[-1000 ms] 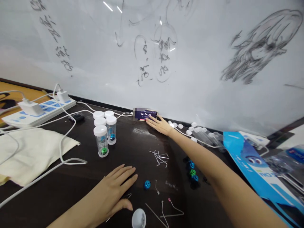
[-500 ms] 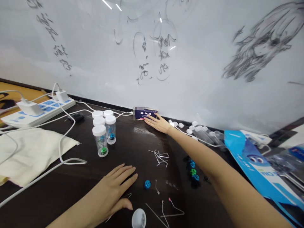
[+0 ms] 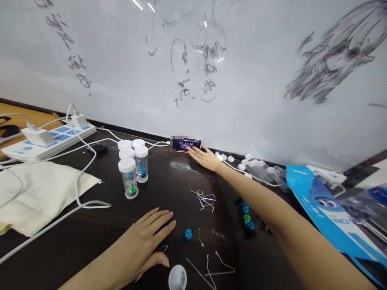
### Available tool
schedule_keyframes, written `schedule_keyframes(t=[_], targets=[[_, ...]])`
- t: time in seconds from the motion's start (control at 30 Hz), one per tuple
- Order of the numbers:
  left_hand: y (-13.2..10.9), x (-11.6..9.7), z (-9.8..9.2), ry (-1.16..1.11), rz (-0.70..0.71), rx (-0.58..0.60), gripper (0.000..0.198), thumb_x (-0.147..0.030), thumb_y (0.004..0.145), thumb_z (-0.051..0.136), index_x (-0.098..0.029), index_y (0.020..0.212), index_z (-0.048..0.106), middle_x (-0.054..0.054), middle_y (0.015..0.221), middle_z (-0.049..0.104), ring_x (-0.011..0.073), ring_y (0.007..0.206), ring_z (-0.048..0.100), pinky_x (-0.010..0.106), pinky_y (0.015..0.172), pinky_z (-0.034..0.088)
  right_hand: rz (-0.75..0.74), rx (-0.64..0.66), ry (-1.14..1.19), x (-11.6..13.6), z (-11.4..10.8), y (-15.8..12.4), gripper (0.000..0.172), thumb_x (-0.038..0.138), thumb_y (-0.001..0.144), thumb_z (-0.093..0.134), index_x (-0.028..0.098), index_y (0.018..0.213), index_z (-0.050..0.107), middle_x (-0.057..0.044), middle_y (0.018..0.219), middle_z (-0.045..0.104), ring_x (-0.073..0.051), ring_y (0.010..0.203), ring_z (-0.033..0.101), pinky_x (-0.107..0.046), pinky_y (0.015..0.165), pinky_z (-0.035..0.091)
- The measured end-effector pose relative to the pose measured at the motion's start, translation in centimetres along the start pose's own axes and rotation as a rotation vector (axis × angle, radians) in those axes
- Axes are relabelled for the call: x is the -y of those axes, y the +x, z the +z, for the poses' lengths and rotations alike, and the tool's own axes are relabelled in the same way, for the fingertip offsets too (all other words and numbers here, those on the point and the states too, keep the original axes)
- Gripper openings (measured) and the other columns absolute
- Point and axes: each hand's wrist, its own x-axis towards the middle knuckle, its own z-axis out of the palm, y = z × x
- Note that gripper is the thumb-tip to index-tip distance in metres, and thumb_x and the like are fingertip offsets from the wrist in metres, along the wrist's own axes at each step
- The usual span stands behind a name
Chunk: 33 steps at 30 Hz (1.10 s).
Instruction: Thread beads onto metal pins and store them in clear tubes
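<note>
My right hand (image 3: pixel 205 158) reaches far across the dark table, fingers stretched out at the lower right of a phone (image 3: pixel 185 146) that leans on the whiteboard and shows a timer. My left hand (image 3: pixel 151 237) lies flat on the table, fingers apart, partly over a thin bent wire. Near its thumb stands a clear container (image 3: pixel 177 278), seen from above. A blue spool-like part (image 3: pixel 188 233) lies right of the left hand, with bent wires (image 3: pixel 220 274) beyond it. Farther back is a small pile of bent metal pins (image 3: pixel 203 200).
Several white-capped clear jars (image 3: pixel 128 179) stand left of centre. A power strip (image 3: pixel 57 139), white cables and a cream cloth pouch (image 3: pixel 45 193) lie at left. Blue and green parts (image 3: pixel 246 218) sit near my right forearm. Loose caps, clear tubes (image 3: pixel 260 172) and a blue bag (image 3: pixel 314 213) are at right.
My right hand has drawn slightly back to the right across the phone's screen, and a small panel now shows below the timer digits. My left hand has stayed in place.
</note>
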Motion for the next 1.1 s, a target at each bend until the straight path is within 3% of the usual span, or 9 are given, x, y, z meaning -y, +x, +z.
schedule_keyframes(t=[0.27, 0.5, 0.7, 0.8, 0.9, 1.0, 1.1], targets=[[0.1, -0.1, -0.1, 0.030, -0.006, 0.044, 0.060, -0.052, 0.089, 0.050, -0.023, 0.141, 0.044, 0.011, 0.144, 0.050, 0.0310, 0.132, 0.044, 0.051, 0.108, 0.040, 0.021, -0.007, -0.024, 0.2, -0.4, 0.2, 0.061, 0.006, 0.095, 0.031, 0.016, 0.153, 0.014, -0.011, 0.156, 0.026, -0.027, 0.144, 0.024, -0.055, 0.113, 0.021], [-0.1, 0.2, 0.1, 0.009, 0.011, 0.027, 0.061, -0.052, 0.089, 0.051, -0.025, 0.142, 0.042, 0.010, 0.144, 0.050, 0.0286, 0.133, 0.044, 0.049, 0.110, 0.037, 0.041, 0.002, -0.054, 1.2, -1.0, -0.2, 0.060, 0.006, 0.093, 0.035, 0.018, 0.151, 0.022, -0.009, 0.152, 0.037, -0.026, 0.142, 0.029, -0.053, 0.111, 0.027], [-0.5, 0.8, 0.5, 0.058, 0.044, 0.020, 0.060, -0.053, 0.090, 0.048, -0.024, 0.143, 0.041, 0.009, 0.146, 0.048, 0.0279, 0.133, 0.044, 0.048, 0.111, 0.037, 0.193, -0.016, -0.101, 2.9, -5.0, -2.1, 0.056, 0.004, 0.093, 0.033, 0.016, 0.148, 0.029, -0.009, 0.154, 0.033, -0.026, 0.141, 0.030, -0.051, 0.108, 0.031], [-0.5, 0.6, 0.5, 0.107, 0.064, 0.011, 0.060, -0.054, 0.090, 0.047, -0.022, 0.141, 0.044, 0.010, 0.144, 0.050, 0.0283, 0.131, 0.047, 0.047, 0.109, 0.040, 0.321, -0.042, -0.131, 5.0, -8.7, -5.1, 0.056, 0.003, 0.093, 0.031, 0.013, 0.148, 0.028, -0.010, 0.155, 0.031, -0.028, 0.140, 0.031, -0.052, 0.108, 0.029], [-0.5, 0.5, 0.2, 0.155, 0.081, -0.044, 0.060, -0.053, 0.089, 0.049, -0.022, 0.139, 0.046, 0.010, 0.141, 0.053, 0.0289, 0.129, 0.049, 0.046, 0.107, 0.042, 0.449, -0.061, -0.157, 8.3, -12.8, -10.2, 0.060, -0.001, 0.091, 0.031, 0.011, 0.149, 0.025, -0.013, 0.154, 0.031, -0.030, 0.140, 0.030, -0.053, 0.108, 0.027], [-0.7, 0.3, -0.3, 0.201, 0.108, -0.140, 0.059, -0.051, 0.088, 0.054, -0.022, 0.139, 0.048, 0.010, 0.141, 0.054, 0.0296, 0.130, 0.048, 0.045, 0.108, 0.041, 0.645, -0.024, -0.164, 12.3, -16.5, -17.4, 0.060, 0.004, 0.092, 0.036, 0.017, 0.149, 0.025, -0.011, 0.153, 0.035, -0.028, 0.138, 0.034, -0.050, 0.109, 0.025], [-1.4, -0.2, -0.5, 0.183, 0.144, -0.281, 0.060, -0.046, 0.085, 0.062, -0.028, 0.140, 0.046, 0.006, 0.140, 0.055, 0.0307, 0.126, 0.051, 0.045, 0.108, 0.042, 0.946, 0.039, -0.185, 16.7, -19.5, -26.0, 0.050, 0.017, 0.097, 0.038, 0.019, 0.146, 0.031, -0.012, 0.147, 0.044, -0.029, 0.130, 0.044, -0.049, 0.106, 0.029]])
